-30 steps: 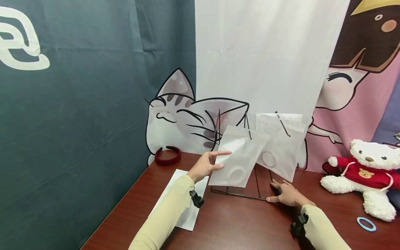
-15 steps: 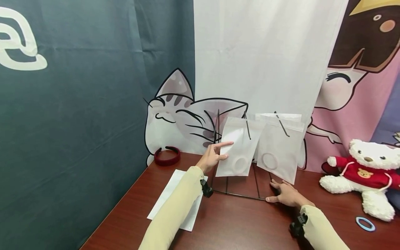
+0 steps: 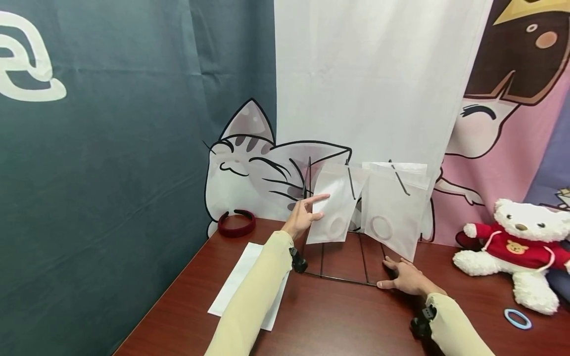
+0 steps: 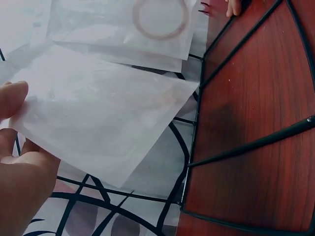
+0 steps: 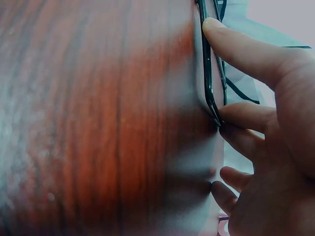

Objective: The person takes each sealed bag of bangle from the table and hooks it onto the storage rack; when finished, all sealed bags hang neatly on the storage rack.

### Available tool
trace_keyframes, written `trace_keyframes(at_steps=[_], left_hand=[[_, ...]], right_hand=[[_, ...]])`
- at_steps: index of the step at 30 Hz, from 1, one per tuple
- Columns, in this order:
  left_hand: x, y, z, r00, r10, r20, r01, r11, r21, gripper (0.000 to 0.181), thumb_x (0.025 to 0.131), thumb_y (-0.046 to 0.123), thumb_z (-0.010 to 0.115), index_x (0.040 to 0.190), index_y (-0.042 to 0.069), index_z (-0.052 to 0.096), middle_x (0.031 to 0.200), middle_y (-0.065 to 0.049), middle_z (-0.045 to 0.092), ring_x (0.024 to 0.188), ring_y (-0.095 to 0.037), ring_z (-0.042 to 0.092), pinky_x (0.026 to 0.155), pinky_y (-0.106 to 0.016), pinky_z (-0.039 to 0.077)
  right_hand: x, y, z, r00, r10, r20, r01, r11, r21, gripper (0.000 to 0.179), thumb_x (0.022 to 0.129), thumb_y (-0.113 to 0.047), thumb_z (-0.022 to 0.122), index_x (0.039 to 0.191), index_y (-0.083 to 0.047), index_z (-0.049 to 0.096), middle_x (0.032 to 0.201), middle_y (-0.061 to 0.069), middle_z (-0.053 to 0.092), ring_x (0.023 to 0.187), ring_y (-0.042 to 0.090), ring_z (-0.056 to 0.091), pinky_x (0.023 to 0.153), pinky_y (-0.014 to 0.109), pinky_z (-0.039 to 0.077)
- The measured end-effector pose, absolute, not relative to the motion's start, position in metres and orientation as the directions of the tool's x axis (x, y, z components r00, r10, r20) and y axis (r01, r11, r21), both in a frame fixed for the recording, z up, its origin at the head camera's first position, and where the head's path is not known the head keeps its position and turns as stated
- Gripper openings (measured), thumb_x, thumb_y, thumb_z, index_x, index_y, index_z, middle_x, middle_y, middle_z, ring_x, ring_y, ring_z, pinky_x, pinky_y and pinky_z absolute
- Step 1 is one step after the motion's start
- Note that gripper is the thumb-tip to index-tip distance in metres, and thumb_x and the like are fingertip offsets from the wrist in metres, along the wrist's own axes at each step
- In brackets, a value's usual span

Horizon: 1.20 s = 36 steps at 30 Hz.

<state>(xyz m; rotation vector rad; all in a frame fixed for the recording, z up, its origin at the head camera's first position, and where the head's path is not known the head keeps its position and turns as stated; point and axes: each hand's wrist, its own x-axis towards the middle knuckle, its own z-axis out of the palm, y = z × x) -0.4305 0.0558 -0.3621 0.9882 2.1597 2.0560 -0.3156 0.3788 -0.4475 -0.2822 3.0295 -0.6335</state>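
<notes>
A black wire rack [image 3: 347, 280] stands on the table with prongs sticking out toward me. My left hand [image 3: 300, 217] pinches the left edge of a translucent white bag [image 4: 103, 108], thumb in front and fingers behind. That bag's top overlaps the middle prong [image 3: 351, 182] in the head view, and a ring shape shows faintly through it. To its right, another white bag [image 3: 394, 202] hangs at the right prong [image 3: 399, 179], a round ring [image 3: 381, 227] visible inside. With thumb and index finger, my right hand [image 3: 405, 278] holds the rack's front right base corner.
Left of the rack, a white bag [image 3: 240, 277] lies flat, partly under my left sleeve. Behind it sits a dark red headband [image 3: 237, 230]. A white teddy bear [image 3: 518, 247] and a pale blue ring [image 3: 518, 319] are at the right.
My left hand has moved up and slightly right, raising the bag's top to the level of the middle prong. The right hand stays at the rack's corner.
</notes>
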Motion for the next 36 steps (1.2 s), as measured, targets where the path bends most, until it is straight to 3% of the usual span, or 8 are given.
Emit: trace_keyframes(at_steps=[4,7,12,17,25,30,36], left_hand=[[-0.43,0.052,-0.363,-0.8,0.439,0.409,0.457,0.006,0.889,0.054,0.096,-0.01,0.064,0.146,0.011,0.065,0.158,-0.008,0.056,0.153,-0.024,0.042,0.102,-0.031,0.049],[-0.429,0.048,-0.364,-0.795,0.445,0.412,0.492,0.076,0.867,0.053,0.096,-0.008,0.066,0.145,0.013,0.066,0.158,-0.006,0.057,0.153,-0.033,0.042,0.106,-0.04,0.051],[-0.427,0.043,-0.366,-0.787,0.468,0.402,0.52,0.153,0.84,0.053,0.096,-0.006,0.068,0.145,0.015,0.067,0.16,-0.005,0.055,0.153,-0.043,0.04,0.116,-0.054,0.047],[-0.424,0.038,-0.368,-0.782,0.499,0.373,0.525,0.205,0.826,0.051,0.096,-0.005,0.067,0.145,0.012,0.066,0.16,-0.009,0.054,0.152,-0.045,0.042,0.119,-0.059,0.042],[-0.421,0.011,-0.376,-0.785,0.552,0.283,0.511,0.318,0.798,0.046,0.098,-0.006,0.065,0.141,0.008,0.067,0.157,-0.015,0.056,0.149,-0.041,0.047,0.117,-0.058,0.043],[-0.415,-0.018,-0.385,-0.793,0.576,0.201,0.527,0.482,0.7,0.042,0.098,-0.004,0.065,0.139,0.003,0.066,0.148,-0.018,0.063,0.141,-0.042,0.056,0.115,-0.056,0.046],[-0.41,-0.063,-0.4,-0.839,0.543,0.048,0.476,0.687,0.549,0.04,0.093,0.001,0.074,0.132,-0.004,0.068,0.137,-0.02,0.07,0.134,-0.039,0.061,0.113,-0.052,0.049]], right_hand=[[-0.316,0.378,-0.446,-0.982,-0.187,0.005,-0.173,0.899,-0.403,0.09,0.086,-0.045,0.085,0.149,0.009,0.052,0.16,0.034,0.04,0.146,0.068,0.023,0.107,0.086,0.025],[-0.318,0.377,-0.445,-0.983,-0.184,0.009,-0.172,0.898,-0.405,0.089,0.086,-0.044,0.085,0.149,0.008,0.053,0.16,0.033,0.041,0.147,0.068,0.022,0.106,0.087,0.024],[-0.318,0.378,-0.445,-0.983,-0.186,0.006,-0.172,0.898,-0.406,0.09,0.085,-0.045,0.086,0.149,0.008,0.053,0.161,0.033,0.041,0.147,0.067,0.024,0.105,0.086,0.026],[-0.316,0.378,-0.446,-0.983,-0.183,0.0,-0.167,0.895,-0.413,0.091,0.085,-0.046,0.086,0.149,0.009,0.053,0.161,0.033,0.04,0.147,0.067,0.025,0.106,0.085,0.027],[-0.314,0.376,-0.445,-0.984,-0.181,0.003,-0.166,0.895,-0.414,0.09,0.086,-0.045,0.085,0.15,0.01,0.051,0.16,0.033,0.04,0.147,0.068,0.02,0.106,0.087,0.023],[-0.314,0.378,-0.447,-0.983,-0.183,0.004,-0.17,0.901,-0.399,0.089,0.088,-0.044,0.084,0.149,0.01,0.051,0.159,0.034,0.041,0.145,0.07,0.023,0.105,0.086,0.026],[-0.314,0.378,-0.448,-0.982,-0.189,0.001,-0.173,0.898,-0.405,0.09,0.088,-0.046,0.084,0.149,0.01,0.051,0.159,0.034,0.041,0.145,0.069,0.024,0.104,0.086,0.027]])
